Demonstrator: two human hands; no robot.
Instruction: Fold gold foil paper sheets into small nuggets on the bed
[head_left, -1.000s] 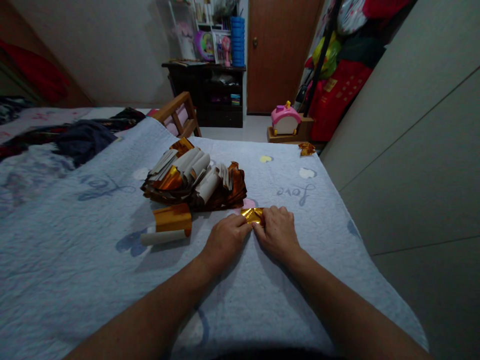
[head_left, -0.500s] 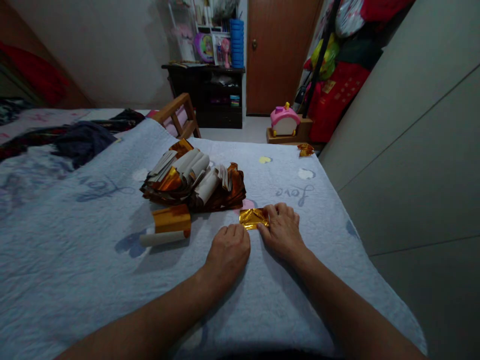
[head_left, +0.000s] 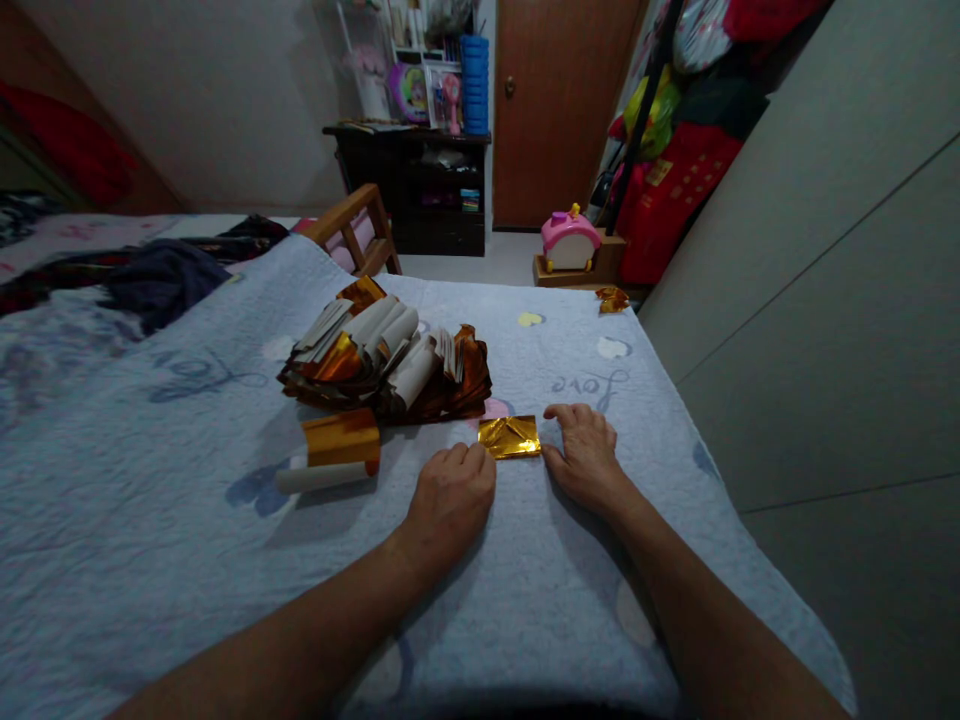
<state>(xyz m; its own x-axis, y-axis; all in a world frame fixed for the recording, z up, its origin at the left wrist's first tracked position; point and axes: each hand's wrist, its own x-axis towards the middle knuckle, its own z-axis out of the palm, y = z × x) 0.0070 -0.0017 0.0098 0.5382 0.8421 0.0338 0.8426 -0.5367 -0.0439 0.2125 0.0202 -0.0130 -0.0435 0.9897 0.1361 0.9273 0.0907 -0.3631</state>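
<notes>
A small folded piece of gold foil paper (head_left: 510, 437) lies flat on the bedspread, with shiny creases across it. My left hand (head_left: 454, 495) is curled with its fingers at the paper's lower left corner; the thumb is hidden. Just off the paper's right edge is my right hand (head_left: 589, 455), its thumb and forefinger spread apart and nothing between them. To the left rests a loose gold sheet (head_left: 343, 440) with its near edge rolled over, showing a pale back. Behind it sits a pile of gold and white papers (head_left: 390, 350), many of them curled.
A light blue bedspread (head_left: 570, 580) covers the surface under my hands. Near its far right corner is a folded gold piece (head_left: 612, 299). Dark clothes (head_left: 169, 280) lie at the left. A pale cabinet (head_left: 840, 330) rises along the right side.
My right hand has let go of the gold foil paper and moved right, opening its fingers and baring the paper's right end. The left hand has shifted very slightly left.
</notes>
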